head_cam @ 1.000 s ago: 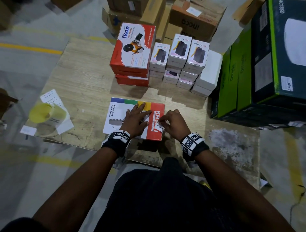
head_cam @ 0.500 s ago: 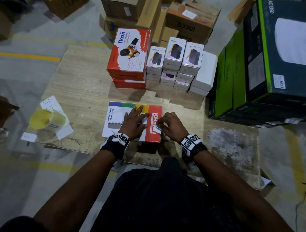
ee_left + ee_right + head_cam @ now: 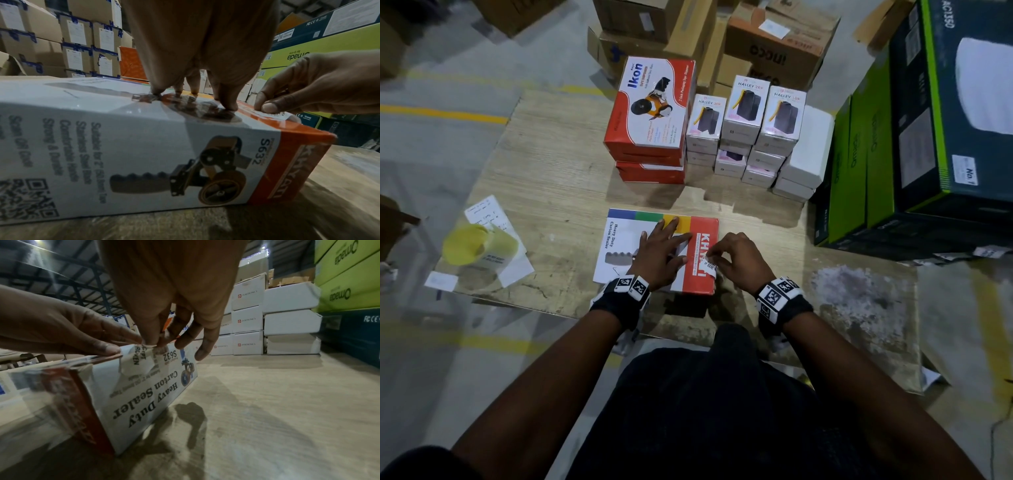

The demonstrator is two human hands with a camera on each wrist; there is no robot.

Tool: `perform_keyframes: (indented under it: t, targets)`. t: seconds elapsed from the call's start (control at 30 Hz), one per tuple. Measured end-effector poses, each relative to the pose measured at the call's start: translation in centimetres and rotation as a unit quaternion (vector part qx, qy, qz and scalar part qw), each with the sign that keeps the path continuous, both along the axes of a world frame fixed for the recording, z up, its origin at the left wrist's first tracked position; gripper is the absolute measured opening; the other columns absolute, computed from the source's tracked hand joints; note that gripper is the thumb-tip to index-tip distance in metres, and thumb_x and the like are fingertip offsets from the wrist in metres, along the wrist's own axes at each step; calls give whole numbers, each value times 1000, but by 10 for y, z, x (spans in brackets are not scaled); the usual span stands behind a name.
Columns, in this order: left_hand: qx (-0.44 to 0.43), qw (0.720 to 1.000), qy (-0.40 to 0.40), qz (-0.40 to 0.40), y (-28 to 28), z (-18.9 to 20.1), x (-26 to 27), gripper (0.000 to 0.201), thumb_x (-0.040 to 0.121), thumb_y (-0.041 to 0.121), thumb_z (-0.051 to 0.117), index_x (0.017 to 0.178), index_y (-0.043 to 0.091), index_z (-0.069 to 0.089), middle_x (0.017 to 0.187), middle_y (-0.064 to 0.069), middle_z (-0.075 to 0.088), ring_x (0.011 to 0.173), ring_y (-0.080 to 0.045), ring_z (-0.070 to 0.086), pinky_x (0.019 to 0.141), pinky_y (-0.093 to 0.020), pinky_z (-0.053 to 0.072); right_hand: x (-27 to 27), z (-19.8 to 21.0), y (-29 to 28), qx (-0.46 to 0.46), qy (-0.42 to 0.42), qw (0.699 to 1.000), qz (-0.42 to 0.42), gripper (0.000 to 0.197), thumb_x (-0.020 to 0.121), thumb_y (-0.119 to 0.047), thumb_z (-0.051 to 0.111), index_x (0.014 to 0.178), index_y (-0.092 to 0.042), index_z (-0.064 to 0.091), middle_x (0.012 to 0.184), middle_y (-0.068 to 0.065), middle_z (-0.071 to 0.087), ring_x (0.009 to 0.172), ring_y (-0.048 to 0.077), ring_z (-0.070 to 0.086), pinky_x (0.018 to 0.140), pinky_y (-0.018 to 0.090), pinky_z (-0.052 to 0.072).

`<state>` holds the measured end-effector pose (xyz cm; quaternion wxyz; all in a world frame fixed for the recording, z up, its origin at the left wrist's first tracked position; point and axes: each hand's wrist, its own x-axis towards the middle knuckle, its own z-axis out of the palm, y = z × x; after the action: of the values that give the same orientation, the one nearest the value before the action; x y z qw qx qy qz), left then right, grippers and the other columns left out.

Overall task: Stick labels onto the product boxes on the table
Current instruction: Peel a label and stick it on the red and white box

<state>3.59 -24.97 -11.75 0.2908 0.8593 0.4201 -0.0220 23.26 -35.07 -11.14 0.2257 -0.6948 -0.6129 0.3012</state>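
Since a second ago the hands have barely moved, though the view has tilted. The wooden table [image 3: 544,192] carries the Heavy Duty Carton Sealer box [image 3: 619,246] at its near edge, with two red Ikon boxes [image 3: 650,113] stacked behind it. The left hand [image 3: 658,255] lies flat on the box with fingers straight, while the right hand [image 3: 739,262] pinches a white seal label [image 3: 711,264] over the box's right edge; its print is partly hidden.

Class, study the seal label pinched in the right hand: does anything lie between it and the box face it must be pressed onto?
Nothing visible does. The right hand pinches the seal label at the carton sealer box's red edge; one end already lies on the top, the rest bends over the bare side face. The left hand presses flat beside it, not under.
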Motion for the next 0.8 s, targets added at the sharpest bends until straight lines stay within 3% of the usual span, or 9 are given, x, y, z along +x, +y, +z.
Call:
perform_keyframes:
  t: [0.13, 0.23, 0.37, 0.53, 0.63, 0.7, 0.8]
  targets:
    - [-3, 1000, 4, -1, 0, 1, 1, 56, 96, 35, 60, 149, 30, 41, 165, -2, 16, 153, -27, 5, 120, -60, 4, 0, 1, -3, -5, 27, 999, -21, 15, 89, -13, 72, 104, -13, 72, 99, 4, 67, 93, 21, 60, 83, 36, 48]
    - [-3, 1000, 7, -2, 0, 1, 0, 56, 96, 34, 60, 149, 30, 41, 166, -2, 15, 154, -26, 5, 120, -59, 3, 1, 3, -1, -1, 34, 999, -16, 23, 89, -11, 74, 112, -9, 75, 101, 7, 66, 89, 15, 60, 83, 32, 50]
    - [-4, 1000, 11, -5, 0, 1, 1, 56, 97, 36, 59, 149, 30, 40, 166, -2, 15, 154, -26, 5, 120, -59, 3, 2, 6, 3, -10, -17, 999, 25, 17, 91, -13, 72, 106, -7, 78, 103, 12, 68, 95, 26, 63, 83, 32, 47]
    - [0, 1000, 19, -10, 0, 2, 1, 56, 97, 36, 58, 150, 30, 40, 166, -3, 15, 154, -27, 5, 120, -59, 4, -3, 6, 7, 11, -71, 996, 57, 17, 93, -11, 67, 106, -2, 74, 108, 17, 67, 99, 34, 61, 85, 42, 52]
    - [7, 999, 32, -21, 0, 4, 1, 56, 98, 38, 56, 151, 31, 38, 166, -3, 14, 153, -28, 6, 120, -61, 7, -7, -2, 7, 5, -108, 991, 82, 24, 88, -16, 73, 105, 0, 67, 105, 19, 62, 91, 37, 58, 74, 48, 55]
    - [35, 996, 77, -41, -1, 2, -2, 57, 100, 46, 49, 153, 36, 31, 167, -2, 8, 153, -30, 2, 120, -62, 8, -7, -10, 5, -11, -115, 988, 98, 35, 84, -22, 76, 106, 0, 63, 104, 20, 59, 88, 37, 57, 69, 47, 55]
    - [69, 987, 136, -47, -2, -3, -13, 60, 96, 68, 24, 153, 51, 13, 167, 2, -7, 153, -29, -9, 118, -62, -1, -5, -4, 2, -17, -87, 993, 79, 26, 98, -23, 58, 109, 0, 61, 110, 17, 57, 94, 32, 59, 78, 36, 49]
